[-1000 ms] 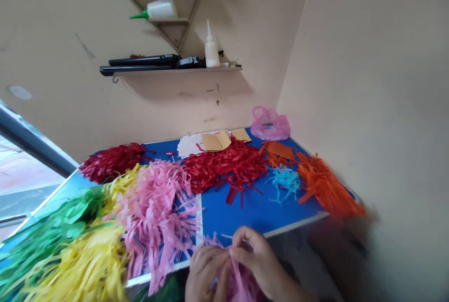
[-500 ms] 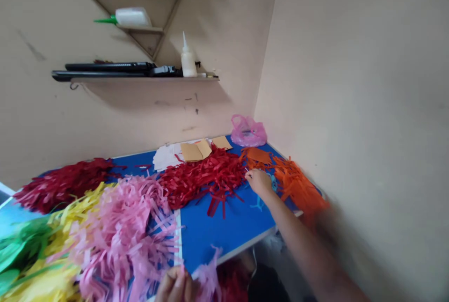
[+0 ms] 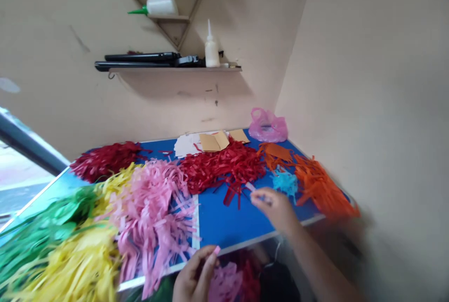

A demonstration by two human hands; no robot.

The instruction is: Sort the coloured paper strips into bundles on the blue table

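Observation:
Near the front edge of the table, my left hand [image 3: 196, 274] has its thumb and finger closed on a piece of pink paper [image 3: 217, 249]. Pink fringed paper [image 3: 226, 281] shows beside and below that hand; whether it is the same piece, I cannot tell. Above the blue tabletop [image 3: 224, 220], my right hand [image 3: 275, 206] is closed on a short pale strip [image 3: 250, 187] that points toward the red fringed paper [image 3: 224, 166]. A small light-blue fringed paper [image 3: 285, 181] lies just beyond this hand. To its right is orange fringed paper [image 3: 319, 187].
Heaps of pink [image 3: 150, 208], yellow [image 3: 77, 264], green [image 3: 52, 222] and dark red fringed paper [image 3: 107, 161] cover the left side. Brown card [image 3: 213, 142] and a pink plastic bag [image 3: 268, 126] lie at the back. A wall shelf [image 3: 175, 69] holds a glue bottle [image 3: 212, 54].
The view has swung left. My right hand has drawn back toward me from beside the orange paper, uncovering the light-blue paper. My left hand has risen slightly into view.

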